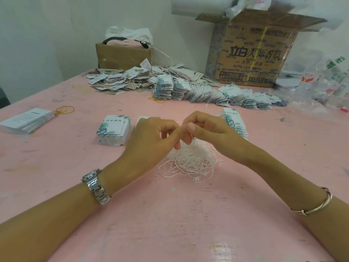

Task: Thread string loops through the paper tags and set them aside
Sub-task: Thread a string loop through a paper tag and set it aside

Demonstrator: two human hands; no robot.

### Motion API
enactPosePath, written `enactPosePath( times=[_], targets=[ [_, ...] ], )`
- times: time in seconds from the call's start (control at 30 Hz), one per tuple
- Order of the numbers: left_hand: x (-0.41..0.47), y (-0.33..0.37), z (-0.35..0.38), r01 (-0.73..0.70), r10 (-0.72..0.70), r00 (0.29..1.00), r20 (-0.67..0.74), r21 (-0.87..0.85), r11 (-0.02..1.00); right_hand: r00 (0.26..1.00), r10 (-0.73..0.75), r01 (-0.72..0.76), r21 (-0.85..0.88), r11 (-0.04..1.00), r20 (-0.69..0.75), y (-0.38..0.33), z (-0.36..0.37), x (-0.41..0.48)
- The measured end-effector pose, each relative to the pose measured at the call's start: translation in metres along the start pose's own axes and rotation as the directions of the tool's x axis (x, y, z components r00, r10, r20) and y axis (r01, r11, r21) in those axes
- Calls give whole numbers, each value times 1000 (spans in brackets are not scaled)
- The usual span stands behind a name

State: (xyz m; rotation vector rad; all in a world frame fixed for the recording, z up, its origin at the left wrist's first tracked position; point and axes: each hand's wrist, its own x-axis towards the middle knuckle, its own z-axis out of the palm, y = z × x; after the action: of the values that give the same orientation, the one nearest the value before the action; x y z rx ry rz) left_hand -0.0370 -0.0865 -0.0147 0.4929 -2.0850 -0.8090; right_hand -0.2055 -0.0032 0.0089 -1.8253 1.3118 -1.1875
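Note:
My left hand (149,137) and my right hand (205,129) meet fingertip to fingertip above a tangled heap of white string loops (188,159) on the pink table (170,214). Both pinch a thin white string between them. A paper tag (141,119) peeks out behind my left hand's fingers. A neat stack of leaf-printed tags (113,131) lies just left of my left hand. Another stack of tags with strings (236,121) sits behind my right hand.
Long rows of strung tags (217,95) and a loose pile of tags (122,80) lie further back. A stack of white cards (26,120) and yellow rubber bands (65,110) are at the left. Cardboard boxes (253,52) (122,53) and plastic bags (321,86) stand behind.

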Motion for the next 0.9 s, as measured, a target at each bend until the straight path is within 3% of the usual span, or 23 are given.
enactPosePath(
  times=[0.27,0.43,0.53,0.6,0.67,0.9],
  targets=[
    [-1,5,0,-3,3,1000,16,34,999,998,62,-67,193,979,32,3,-11,3],
    [-2,9,-1,-35,34,999,20,51,998,999,34,-34,131,991,1,5,-12,3],
    [1,10,-8,-104,100,995,29,189,976,999,30,-27,106,994,-21,5,-14,2],
    [6,10,-19,-202,199,979,54,446,872,998,35,-30,106,994,-45,5,-15,2],
    [13,8,-34,-245,247,964,95,674,697,996,48,-39,108,993,-76,6,-15,2],
    [21,-7,-56,-227,-54,963,264,904,362,986,94,-85,70,994,-137,6,-11,3]
  ],
)
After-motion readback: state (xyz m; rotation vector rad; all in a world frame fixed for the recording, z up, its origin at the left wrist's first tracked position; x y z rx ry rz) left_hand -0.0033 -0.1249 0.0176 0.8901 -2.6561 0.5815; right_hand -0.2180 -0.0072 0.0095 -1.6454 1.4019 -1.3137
